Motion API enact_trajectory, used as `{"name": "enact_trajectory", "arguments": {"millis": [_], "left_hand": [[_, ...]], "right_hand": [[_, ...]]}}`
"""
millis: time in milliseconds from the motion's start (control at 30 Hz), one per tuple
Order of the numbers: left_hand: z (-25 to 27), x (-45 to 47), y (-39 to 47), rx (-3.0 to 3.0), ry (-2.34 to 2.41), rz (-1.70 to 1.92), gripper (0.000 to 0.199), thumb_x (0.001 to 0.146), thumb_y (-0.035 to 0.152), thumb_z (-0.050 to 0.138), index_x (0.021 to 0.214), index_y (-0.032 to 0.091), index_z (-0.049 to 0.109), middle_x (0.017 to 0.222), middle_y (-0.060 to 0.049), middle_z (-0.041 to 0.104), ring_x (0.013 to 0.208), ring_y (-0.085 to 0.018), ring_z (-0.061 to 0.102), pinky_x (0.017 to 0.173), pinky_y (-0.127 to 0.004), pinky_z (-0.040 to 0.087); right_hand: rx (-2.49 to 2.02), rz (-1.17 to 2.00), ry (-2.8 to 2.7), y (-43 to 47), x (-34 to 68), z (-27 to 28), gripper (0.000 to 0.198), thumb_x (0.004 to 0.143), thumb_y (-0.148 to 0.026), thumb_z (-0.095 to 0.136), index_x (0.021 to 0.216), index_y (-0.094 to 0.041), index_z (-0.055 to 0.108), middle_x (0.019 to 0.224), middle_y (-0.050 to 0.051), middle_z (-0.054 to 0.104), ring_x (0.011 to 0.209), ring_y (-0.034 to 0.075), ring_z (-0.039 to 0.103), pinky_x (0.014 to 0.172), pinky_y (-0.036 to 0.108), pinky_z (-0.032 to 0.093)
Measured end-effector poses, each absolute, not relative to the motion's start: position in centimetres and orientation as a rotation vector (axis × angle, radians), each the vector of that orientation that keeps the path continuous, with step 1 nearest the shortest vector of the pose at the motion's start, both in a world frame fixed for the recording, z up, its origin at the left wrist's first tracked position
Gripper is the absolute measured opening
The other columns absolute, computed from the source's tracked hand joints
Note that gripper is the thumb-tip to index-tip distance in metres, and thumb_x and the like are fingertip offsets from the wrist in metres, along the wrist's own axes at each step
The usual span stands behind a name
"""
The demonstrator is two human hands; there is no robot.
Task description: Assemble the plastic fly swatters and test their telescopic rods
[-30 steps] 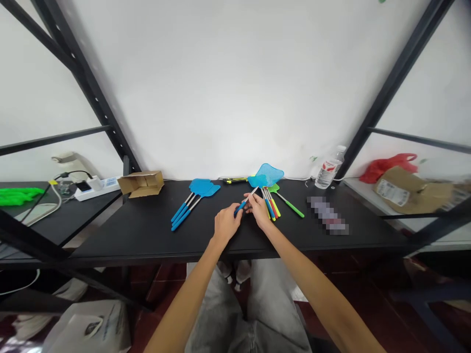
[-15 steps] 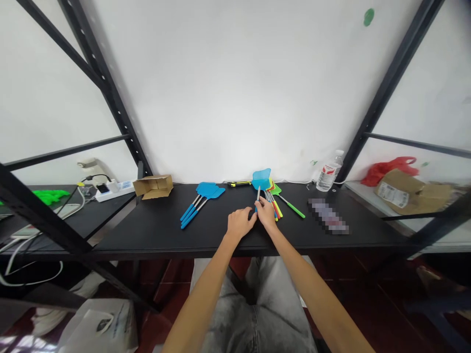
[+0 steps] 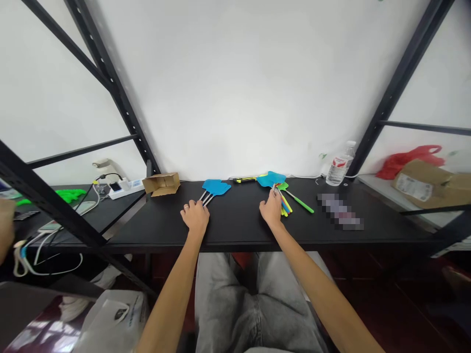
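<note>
On the left side of the black table, my left hand (image 3: 196, 215) lies over the handles of several blue fly swatters (image 3: 216, 187), its fingers curled round them. Their flat heads point toward the wall, and thin silver rods show above my fingers. To the right, my right hand (image 3: 271, 210) is closed on a blue fly swatter (image 3: 270, 179) by its rod; its handle is hidden under the hand. That swatter's head lies over a fanned pile of coloured fly swatters (image 3: 286, 206). A green-handled fly swatter (image 3: 300, 202) sticks out to the right of the pile.
A yellow-and-black tool (image 3: 245, 180) lies by the wall. An open cardboard box (image 3: 162, 184) stands at left, a water bottle (image 3: 339, 165) at right. Black shelf posts flank the table (image 3: 235, 230). Another person's hand (image 3: 5, 225) shows at the far left, near cables.
My hands were together at the middle around a blue fly swatter. Now the left hand has moved left onto the blue group, and the right has shifted slightly toward the coloured pile.
</note>
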State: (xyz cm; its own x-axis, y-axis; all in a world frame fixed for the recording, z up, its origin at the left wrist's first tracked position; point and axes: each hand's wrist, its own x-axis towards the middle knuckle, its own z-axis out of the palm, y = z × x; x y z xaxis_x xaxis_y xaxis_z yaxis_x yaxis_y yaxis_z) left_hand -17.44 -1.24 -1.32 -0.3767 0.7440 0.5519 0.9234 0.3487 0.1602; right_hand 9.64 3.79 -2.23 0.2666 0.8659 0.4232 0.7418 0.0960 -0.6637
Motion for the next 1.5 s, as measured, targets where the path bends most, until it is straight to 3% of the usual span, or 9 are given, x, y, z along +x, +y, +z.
{"name": "enact_trajectory", "arguments": {"millis": [267, 567, 800, 967, 1067, 1200, 1367, 1500], "left_hand": [[-1.0, -17.1, -1.7, -1.557, -2.150, -0.518, 0.031, 0.092, 0.031, 0.047, 0.109, 0.017, 0.070, 0.107, -0.014, 0.064, 0.103, -0.031, 0.054, 0.084, -0.042, 0.035], [-1.0, -16.9, -1.3, -1.423, -2.263, -0.477, 0.031, 0.091, 0.035, 0.052, 0.101, 0.010, 0.066, 0.103, -0.017, 0.066, 0.103, -0.032, 0.057, 0.083, -0.041, 0.037], [0.6, -17.2, -1.3, -1.405, -2.204, -0.585, 0.027, 0.097, 0.033, 0.042, 0.101, 0.016, 0.063, 0.103, -0.015, 0.067, 0.103, -0.032, 0.059, 0.085, -0.042, 0.037], [1.5, -12.2, -1.3, -1.751, -2.038, -0.732, 0.034, 0.102, 0.042, 0.034, 0.112, 0.022, 0.059, 0.100, -0.010, 0.069, 0.083, -0.024, 0.065, 0.070, -0.031, 0.038], [1.0, -8.8, -1.0, -2.035, -1.839, -0.767, 0.034, 0.102, 0.046, 0.033, 0.112, 0.024, 0.058, 0.104, -0.008, 0.070, 0.084, -0.020, 0.066, 0.063, -0.027, 0.036], [0.1, -7.5, -1.0, -2.215, -1.673, -0.749, 0.032, 0.103, 0.044, 0.034, 0.111, 0.025, 0.059, 0.104, -0.006, 0.071, 0.088, -0.019, 0.066, 0.063, -0.026, 0.036], [-0.2, -8.2, -1.2, -2.240, -1.608, -0.783, 0.030, 0.103, 0.042, 0.035, 0.112, 0.026, 0.058, 0.100, -0.004, 0.071, 0.087, -0.019, 0.066, 0.064, -0.027, 0.035], [-0.3, -8.1, -1.3, -2.287, -1.549, -0.773, 0.035, 0.102, 0.048, 0.037, 0.119, 0.027, 0.058, 0.105, -0.005, 0.071, 0.090, -0.019, 0.066, 0.067, -0.027, 0.036]], "right_hand": [[-1.570, 0.079, -1.587, 3.5, 9.4, -2.5, 0.054, 0.085, -0.016, 0.046, 0.139, -0.009, 0.053, 0.142, 0.020, 0.046, 0.131, 0.036, 0.040, 0.105, 0.046, 0.037], [-1.403, 0.017, -1.674, 3.0, 9.3, -2.5, 0.041, 0.083, -0.017, 0.048, 0.119, -0.015, 0.067, 0.131, 0.015, 0.056, 0.121, 0.033, 0.048, 0.097, 0.045, 0.044], [-1.287, 0.080, -1.684, 2.5, 9.2, -1.7, 0.033, 0.085, -0.015, 0.048, 0.106, -0.019, 0.072, 0.119, 0.012, 0.064, 0.112, 0.030, 0.055, 0.093, 0.042, 0.047], [-0.983, 0.375, -1.767, 2.2, 9.2, -1.3, 0.030, 0.094, -0.030, 0.047, 0.110, -0.021, 0.071, 0.105, 0.009, 0.071, 0.090, 0.023, 0.065, 0.084, 0.038, 0.051], [-0.839, 0.750, -1.721, 2.5, 9.3, -1.6, 0.039, 0.094, -0.047, 0.052, 0.118, -0.021, 0.067, 0.094, 0.007, 0.073, 0.070, 0.018, 0.064, 0.068, 0.033, 0.052], [-0.728, 1.073, -1.458, 3.1, 9.2, -1.8, 0.053, 0.090, -0.063, 0.050, 0.117, -0.020, 0.065, 0.086, 0.006, 0.070, 0.059, 0.014, 0.059, 0.050, 0.026, 0.042], [-0.697, 1.062, -1.340, 3.2, 9.2, -1.8, 0.048, 0.084, -0.065, 0.058, 0.097, -0.020, 0.068, 0.079, 0.004, 0.064, 0.057, 0.013, 0.054, 0.047, 0.024, 0.037], [-0.728, 0.962, -1.415, 2.9, 9.2, -1.9, 0.043, 0.082, -0.061, 0.064, 0.093, -0.020, 0.069, 0.080, 0.003, 0.065, 0.061, 0.014, 0.054, 0.050, 0.026, 0.039]]}}
